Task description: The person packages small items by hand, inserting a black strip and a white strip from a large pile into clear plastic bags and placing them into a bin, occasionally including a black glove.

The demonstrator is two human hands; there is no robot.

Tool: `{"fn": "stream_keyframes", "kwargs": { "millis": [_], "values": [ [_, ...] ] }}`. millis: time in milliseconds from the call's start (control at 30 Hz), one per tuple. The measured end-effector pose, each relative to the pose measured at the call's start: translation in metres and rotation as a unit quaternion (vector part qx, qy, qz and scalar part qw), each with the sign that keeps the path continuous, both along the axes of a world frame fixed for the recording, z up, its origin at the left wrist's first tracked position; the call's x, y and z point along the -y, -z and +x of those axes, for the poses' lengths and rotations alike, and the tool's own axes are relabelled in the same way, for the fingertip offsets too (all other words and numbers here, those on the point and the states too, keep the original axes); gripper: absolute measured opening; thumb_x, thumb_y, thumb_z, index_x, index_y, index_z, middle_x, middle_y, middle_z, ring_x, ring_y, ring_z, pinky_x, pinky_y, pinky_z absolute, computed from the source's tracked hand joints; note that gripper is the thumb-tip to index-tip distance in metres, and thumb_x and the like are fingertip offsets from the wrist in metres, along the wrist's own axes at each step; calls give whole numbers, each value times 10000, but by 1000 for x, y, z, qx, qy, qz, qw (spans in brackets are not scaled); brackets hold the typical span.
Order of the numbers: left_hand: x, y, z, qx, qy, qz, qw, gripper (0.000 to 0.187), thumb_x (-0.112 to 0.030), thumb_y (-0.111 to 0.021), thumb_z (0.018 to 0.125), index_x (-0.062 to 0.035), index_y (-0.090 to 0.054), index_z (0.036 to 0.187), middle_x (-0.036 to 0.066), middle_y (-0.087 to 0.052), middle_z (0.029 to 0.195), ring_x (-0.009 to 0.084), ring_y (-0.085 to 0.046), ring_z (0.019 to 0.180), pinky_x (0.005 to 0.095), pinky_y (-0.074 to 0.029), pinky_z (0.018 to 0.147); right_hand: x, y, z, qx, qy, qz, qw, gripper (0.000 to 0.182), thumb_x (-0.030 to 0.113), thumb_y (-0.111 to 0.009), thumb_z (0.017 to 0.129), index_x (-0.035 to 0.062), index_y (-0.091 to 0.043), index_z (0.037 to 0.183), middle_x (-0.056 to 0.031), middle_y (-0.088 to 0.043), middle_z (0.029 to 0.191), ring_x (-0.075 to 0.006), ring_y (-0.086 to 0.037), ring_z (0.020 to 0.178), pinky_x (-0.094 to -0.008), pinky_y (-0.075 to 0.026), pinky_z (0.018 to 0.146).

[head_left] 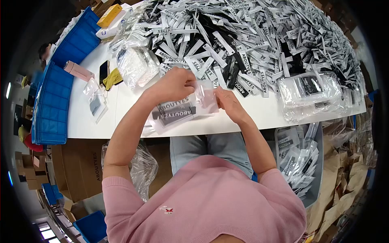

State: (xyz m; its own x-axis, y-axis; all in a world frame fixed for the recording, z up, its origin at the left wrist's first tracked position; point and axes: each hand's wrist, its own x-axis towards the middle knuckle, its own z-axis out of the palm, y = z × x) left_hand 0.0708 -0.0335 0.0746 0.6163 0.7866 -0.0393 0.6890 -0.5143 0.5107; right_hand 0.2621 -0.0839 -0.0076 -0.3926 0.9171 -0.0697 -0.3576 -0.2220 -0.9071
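Observation:
A small clear plastic bag (206, 98) is stretched between my hands over the table's front edge. My left hand (175, 86) has its fingers curled at the bag's upper left edge, apparently pinching it. My right hand (231, 104) grips the opposite side, thumb against the film. Below my left forearm and hand lie filled clear packets (175, 116) with grey "ABOUTYES" strips inside, partly covered by the hand. Just beyond the hands spreads a large heap of white and black printed strip packets (243, 44).
A bundle of clear bags (137, 67) lies left of the heap, another bundle (310, 91) at the right. A phone (104, 71), yellow-green cloth (112, 78) and pink bottle (78, 71) sit near blue bins (52, 103). A grey tub (317, 162) holds filled packets.

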Motion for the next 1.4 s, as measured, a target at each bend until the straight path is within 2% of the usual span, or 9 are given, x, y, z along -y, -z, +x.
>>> {"fn": "stream_keyframes", "kwargs": {
  "millis": [67,367,533,633,933,1033,1100,1200,1400],
  "values": [
    [-2,14,-1,45,-16,-51,998,104,-97,-621,695,-1,-642,729,105,-592,586,201,-545,504,330,-432,505,2,10,0,146,28,144,978,249,226,-587,858,-19,-627,835,-8,-596,678,-56,-511,612,-223,-412,546],
    [26,34,5,249,-134,-194,939,190,-114,-619,801,45,-622,698,27,-509,521,43,-415,495,234,-331,441,6,2,1,247,35,157,956,201,191,-633,822,-8,-638,802,22,-553,629,-40,-464,571,-207,-369,507],
    [36,22,0,132,-111,13,985,79,-83,-616,744,-27,-663,714,103,-603,664,206,-572,589,330,-435,542,10,2,14,328,33,246,911,179,162,-614,805,-6,-603,743,-75,-572,640,-164,-524,545,-298,-411,512],
    [43,24,17,-36,77,204,975,37,-77,-641,701,-63,-667,724,81,-571,639,276,-550,650,392,-443,574,14,3,1,366,96,426,822,61,79,-624,775,21,-615,758,-124,-562,675,-269,-528,578,-344,-421,533],
    [33,47,-13,13,-65,44,997,135,-148,-610,734,-24,-657,712,119,-623,686,295,-591,658,374,-470,614,59,2,160,422,115,288,852,113,91,-593,804,-10,-622,763,-111,-585,656,-238,-529,552,-304,-418,481],
    [38,68,-40,30,-121,31,992,92,-100,-615,719,-19,-651,694,112,-607,645,253,-586,619,326,-474,587,82,1,231,583,217,100,776,125,119,-609,807,-4,-631,810,-117,-598,694,-274,-561,610,-326,-454,545],
    [41,77,-31,68,-117,-7,991,163,-120,-663,696,-31,-658,833,114,-624,767,258,-591,725,347,-475,664,76,-2,230,707,424,274,495,157,149,-622,808,19,-631,895,-123,-614,785,-305,-587,713,-363,-479,639],
    [47,85,9,-10,-3,128,992,569,-195,-752,626,-46,-535,1131,137,-541,1082,299,-492,1047,397,-414,856,27,21,177,606,325,324,650,218,134,-625,807,12,-601,986,-122,-619,925,-294,-599,848,-361,-478,718],
    [50,113,7,-106,-6,149,983,490,-167,-728,664,-52,-556,1108,148,-531,1130,320,-513,1046,378,-436,869,-75,62,117,643,200,385,631,199,127,-604,797,56,-566,980,-114,-579,947,-316,-547,904,-388,-464,771]
  ]
}}
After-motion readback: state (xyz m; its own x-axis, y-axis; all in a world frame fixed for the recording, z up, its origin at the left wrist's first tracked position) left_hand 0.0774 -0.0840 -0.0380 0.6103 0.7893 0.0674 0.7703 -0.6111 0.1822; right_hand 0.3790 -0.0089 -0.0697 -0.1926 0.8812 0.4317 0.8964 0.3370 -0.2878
